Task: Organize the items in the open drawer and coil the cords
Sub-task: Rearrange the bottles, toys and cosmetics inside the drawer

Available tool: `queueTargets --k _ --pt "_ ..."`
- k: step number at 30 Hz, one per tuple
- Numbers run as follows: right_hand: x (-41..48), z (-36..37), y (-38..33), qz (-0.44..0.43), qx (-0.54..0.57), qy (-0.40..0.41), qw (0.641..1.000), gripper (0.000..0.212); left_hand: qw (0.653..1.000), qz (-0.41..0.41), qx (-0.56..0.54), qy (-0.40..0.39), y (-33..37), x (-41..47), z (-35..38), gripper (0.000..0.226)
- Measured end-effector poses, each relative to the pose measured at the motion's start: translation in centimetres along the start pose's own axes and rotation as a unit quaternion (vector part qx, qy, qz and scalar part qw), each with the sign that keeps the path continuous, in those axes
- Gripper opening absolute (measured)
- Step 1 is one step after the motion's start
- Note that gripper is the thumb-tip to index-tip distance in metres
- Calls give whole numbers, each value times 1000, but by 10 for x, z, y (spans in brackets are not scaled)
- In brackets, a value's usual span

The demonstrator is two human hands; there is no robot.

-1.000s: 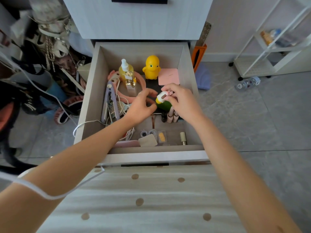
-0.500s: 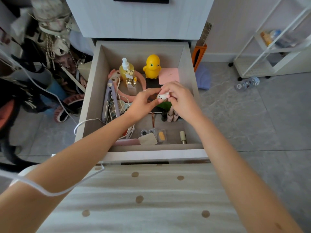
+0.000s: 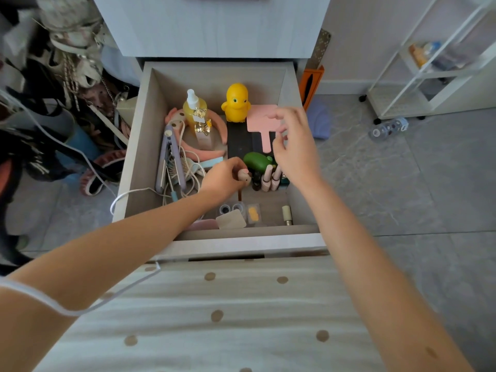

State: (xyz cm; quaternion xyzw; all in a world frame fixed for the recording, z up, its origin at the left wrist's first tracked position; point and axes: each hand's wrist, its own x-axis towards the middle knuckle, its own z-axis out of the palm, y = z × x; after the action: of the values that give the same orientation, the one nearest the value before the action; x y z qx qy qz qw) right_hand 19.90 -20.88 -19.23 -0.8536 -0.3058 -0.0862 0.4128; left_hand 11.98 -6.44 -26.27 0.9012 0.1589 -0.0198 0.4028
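Observation:
The open drawer [image 3: 134, 146] holds many small items. My left hand [image 3: 222, 178] pinches a small pale figurine [image 3: 244, 177] low over the drawer's middle. My right hand [image 3: 295, 146] hovers over the right side with loosely curled fingers, holding nothing I can see. Beside it lie a green case [image 3: 256, 161] and a pink hand mirror [image 3: 261, 122]. A yellow duck [image 3: 236, 102] and a yellow bottle [image 3: 194, 108] stand at the back. A lilac hair straightener [image 3: 169, 159] lies at the left among tangled white cords [image 3: 188, 167].
A white cord [image 3: 128, 196] hangs over the drawer's left wall and trails across my left forearm. Small tubes [image 3: 271, 177], lens cases [image 3: 230, 209] and a pink headband [image 3: 214, 123] fill the drawer. Clutter stands left; a white shelf [image 3: 429, 73] and a bottle [image 3: 389, 128] are right.
My hands have parted. The left hand took the small figurine and carried it down toward the drawer's middle. The right hand let go and lifted toward the pink mirror, uncovering the green case.

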Motion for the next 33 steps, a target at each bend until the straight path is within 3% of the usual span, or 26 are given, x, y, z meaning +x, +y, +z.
queueTargets --k 5,15,23,28,33 --pt "1 1 1 0 6 -12 1000 35 996 19 83 7 0 3 5 26" --pt "-1 2 1 17 16 -29 999 38 991 33 127 14 -1 7 13 28" --pt "0 1 4 37 23 -34 998 33 994 37 104 23 -2 5 15 27" --pt "0 1 6 43 23 -40 998 31 997 -1 63 33 -2 4 14 27" --pt "0 0 6 46 25 -42 998 30 998 28 54 21 -5 4 13 24"
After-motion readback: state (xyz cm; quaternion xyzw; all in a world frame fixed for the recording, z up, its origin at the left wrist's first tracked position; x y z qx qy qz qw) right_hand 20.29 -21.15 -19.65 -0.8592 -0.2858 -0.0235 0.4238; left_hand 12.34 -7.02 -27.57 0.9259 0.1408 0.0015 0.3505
